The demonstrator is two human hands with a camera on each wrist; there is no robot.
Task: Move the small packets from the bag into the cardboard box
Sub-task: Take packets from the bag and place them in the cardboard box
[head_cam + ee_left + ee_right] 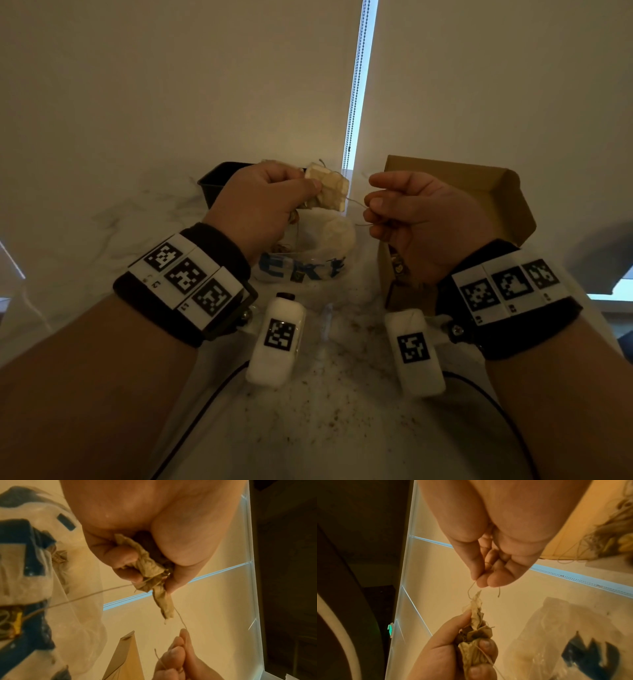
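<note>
Above the marbled surface, I see my left hand at eleven o'clock, its grip closed round a crumpled bunch of small packets, while my right hand at one o'clock pinches a thin string running from that bunch. Just beyond and below them the plastic bag stands at twelve o'clock, more packets inside; the open cardboard box sits at two o'clock, a black tray farther back at eleven.

Each bare forearm wears a broad black wristband carrying white square-coded marker tiles, a screw-fastened white camera pod and thin black cable.
</note>
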